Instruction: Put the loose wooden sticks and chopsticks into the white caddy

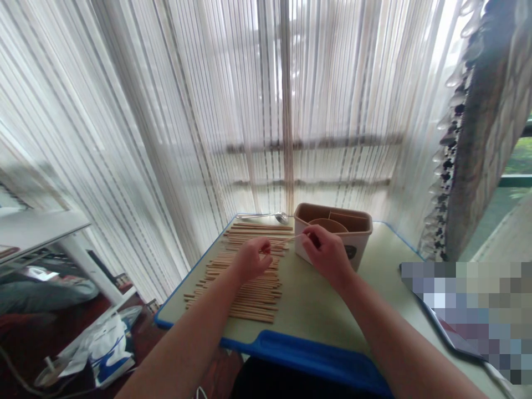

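A row of wooden chopsticks [254,299] lies side by side on the small table [307,293]. My left hand [254,259] is over the row, its fingers curled around one end of a thin chopstick [286,241]. At the other end, my right hand [327,252] pinches the same chopstick between thumb and fingers. That hand is in front of a white holder with a brown rim [361,230], which has compartments inside. Part of the row is hidden under my left hand and forearm.
A metal slotted spoon [281,217] lies at the table's back edge. Blue trim [307,349] borders the table in front. To the right is a dark-edged device [446,327], partly blurred out. Sheer curtains [249,111] hang behind; a white bag [110,349] is low at left.
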A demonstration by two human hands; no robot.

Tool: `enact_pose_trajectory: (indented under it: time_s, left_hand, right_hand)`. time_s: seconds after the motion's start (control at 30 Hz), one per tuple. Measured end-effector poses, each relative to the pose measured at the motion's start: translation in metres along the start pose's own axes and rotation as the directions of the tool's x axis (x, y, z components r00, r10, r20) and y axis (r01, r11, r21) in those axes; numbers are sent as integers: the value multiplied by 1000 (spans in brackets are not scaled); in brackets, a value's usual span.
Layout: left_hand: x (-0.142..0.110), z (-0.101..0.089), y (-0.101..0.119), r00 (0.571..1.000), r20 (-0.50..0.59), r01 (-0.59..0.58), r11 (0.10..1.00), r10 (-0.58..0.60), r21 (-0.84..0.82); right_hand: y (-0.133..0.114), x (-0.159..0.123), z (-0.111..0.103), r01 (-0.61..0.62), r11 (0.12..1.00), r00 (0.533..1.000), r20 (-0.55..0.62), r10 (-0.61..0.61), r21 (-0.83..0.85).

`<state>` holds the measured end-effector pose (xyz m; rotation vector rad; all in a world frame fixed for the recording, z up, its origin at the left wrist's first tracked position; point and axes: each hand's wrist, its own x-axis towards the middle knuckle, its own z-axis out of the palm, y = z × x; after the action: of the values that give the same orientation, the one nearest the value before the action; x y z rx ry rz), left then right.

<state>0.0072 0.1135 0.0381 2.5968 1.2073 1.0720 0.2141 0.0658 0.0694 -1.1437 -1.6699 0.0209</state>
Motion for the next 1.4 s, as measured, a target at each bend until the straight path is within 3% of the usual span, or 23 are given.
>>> enact_pose_trajectory:
  time_s: [0.3, 0.47, 0.73, 1.4]
  left_hand:
    - [-1, 4, -5, 998, 25, 58, 997, -57, -42]
    - [0, 7, -4, 994, 105, 5, 1000, -4, -5]
    - [-2, 15, -7, 988, 151, -22, 998, 29, -53]
    - [-2, 12, -3, 965, 262, -27, 1000, 26, 3]
  right_hand:
    - [-5, -6, -5, 7, 994, 965, -261, 21, 106]
    - [-3, -9, -5, -13, 993, 929, -367, 55, 117]
    - [1, -10, -1, -56, 975, 928, -350, 131, 216]
    - [2, -12, 10, -51, 947, 945, -291, 149, 318]
